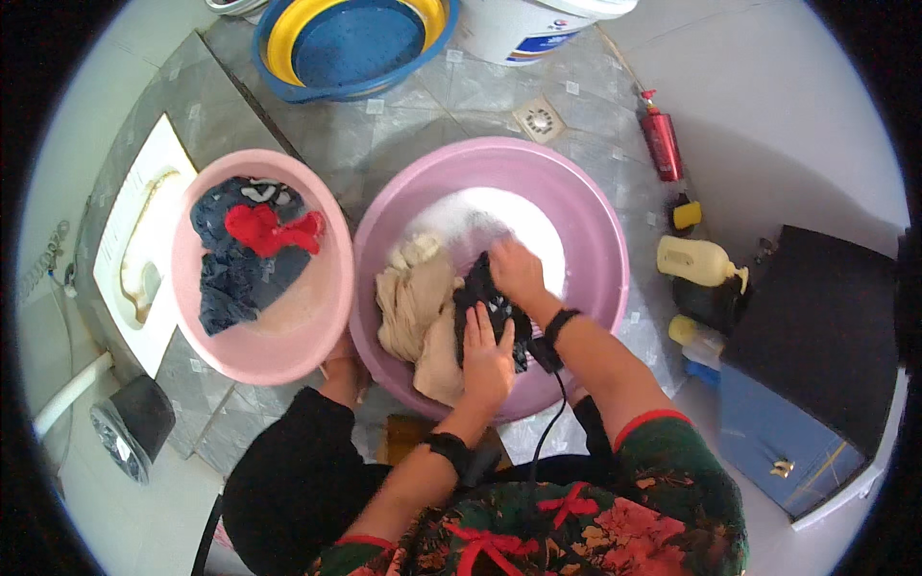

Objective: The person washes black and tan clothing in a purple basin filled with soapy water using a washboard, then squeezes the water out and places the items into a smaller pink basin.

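A large pink-purple basin (595, 206) stands in front of me with white suds (538, 216) in it. My left hand (487, 365) lies with fingers stretched out on a black patterned garment (499, 309), pressing it down at the near side of the basin. Slightly farther off, my right hand (519, 274) is closed on the upper part of that same garment; its fingers are a little blurred. Beside the black garment, to its left, sit wet beige clothes (413, 307) with a cream bunched piece (416, 252) at their far end.
On the left, a pale pink basin (327, 202) holds dark blue clothes (230, 278) and a red cloth (264, 230), next to a white squat toilet (144, 230). A blue-yellow basin (274, 58) and white bucket (490, 29) stand behind. Bottles (701, 261) and a cabinet (797, 422) line the right.
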Demonstrator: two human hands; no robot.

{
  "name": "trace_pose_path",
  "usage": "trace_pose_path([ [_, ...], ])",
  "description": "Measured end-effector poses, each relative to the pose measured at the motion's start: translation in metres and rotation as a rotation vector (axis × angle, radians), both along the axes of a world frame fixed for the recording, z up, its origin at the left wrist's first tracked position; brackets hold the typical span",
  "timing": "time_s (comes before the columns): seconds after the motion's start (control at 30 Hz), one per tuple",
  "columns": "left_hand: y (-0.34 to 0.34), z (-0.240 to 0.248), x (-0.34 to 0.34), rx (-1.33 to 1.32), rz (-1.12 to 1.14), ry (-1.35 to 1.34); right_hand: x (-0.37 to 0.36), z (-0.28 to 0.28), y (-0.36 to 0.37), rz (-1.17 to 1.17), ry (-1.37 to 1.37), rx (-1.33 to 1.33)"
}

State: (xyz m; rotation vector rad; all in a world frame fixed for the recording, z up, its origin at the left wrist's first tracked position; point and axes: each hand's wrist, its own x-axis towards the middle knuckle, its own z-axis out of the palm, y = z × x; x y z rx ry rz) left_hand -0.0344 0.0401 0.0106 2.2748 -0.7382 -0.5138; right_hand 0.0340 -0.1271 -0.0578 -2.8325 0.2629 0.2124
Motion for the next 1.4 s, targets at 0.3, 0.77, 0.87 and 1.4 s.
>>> trace_pose_path([
  [0.3,-0.006,0.005,0.003,0.043,0.059,0.113,-0.001,0.039,0.01,-0.107,0.002,0.246],
  [0.77,-0.012,0.001,0.008,-0.022,0.099,0.103,0.008,0.017,0.005,0.008,-0.084,0.202],
  [0.87,0.003,-0.017,0.003,0.004,0.062,0.01,-0.017,0.073,0.029,0.29,0.16,0.363],
  [1.4,0.009,-0.004,0.012,0.209,0.107,0.155,-0.019,0.062,0.021,0.071,0.001,0.33],
])
